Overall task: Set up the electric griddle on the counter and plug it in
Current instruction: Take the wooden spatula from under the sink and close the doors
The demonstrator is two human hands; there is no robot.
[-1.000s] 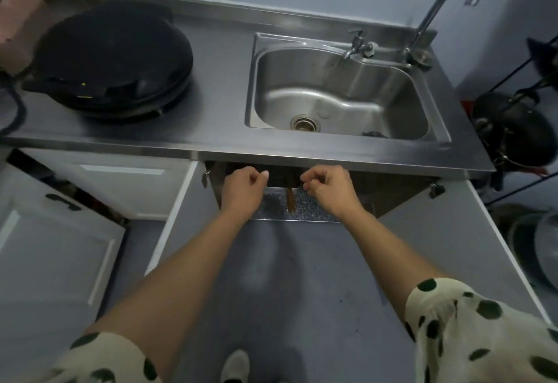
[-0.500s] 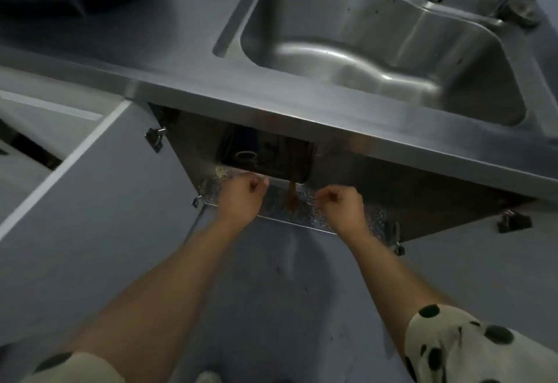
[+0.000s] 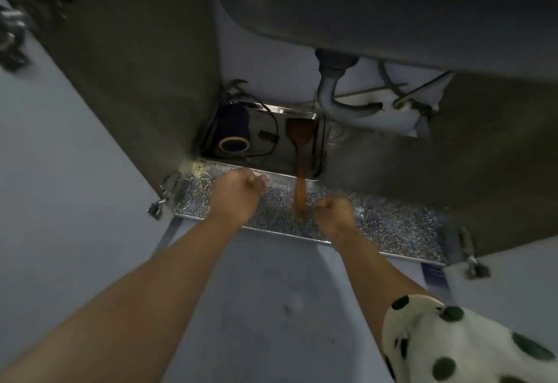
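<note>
Viewpoint has dropped over the last second. A second ago the counter top, the sink bowl and the black round griddle on the counter were in sight; now the camera looks into the open cabinet under the sink, and the griddle is out of frame. Judged from this, the appliance is already on the counter and the search is for its cord or fittings; plugging in is not yet done.

All positions are given from the metal tray [image 3: 320, 153], which lies on the cabinet floor.

Left of the tray, a door hinge [image 3: 165, 194] hangs at the cabinet edge. In the tray's left half lies a dark cylinder [image 3: 233, 128] on its side with a pale ring at its near end; identity cannot be confirmed. A thin black cord [image 3: 273, 128] loops around it, plausibly the power lead. Its plug is not clear.

The left hand [image 3: 238, 193] is closed into a fist just in front of the tray's near rim, on the speckled cabinet floor [image 3: 392, 225]. Whether it grips the rim cannot be told.

In the tray's right half lies a wooden spatula [image 3: 300, 153], blade inward, handle projecting over the near rim.

The right hand [image 3: 333, 215] is also clenched, just right of the handle's end; contact with it cannot be told.

Behind and right of the tray, a grey drain pipe [image 3: 329, 92] descends from the sink underside.
</note>
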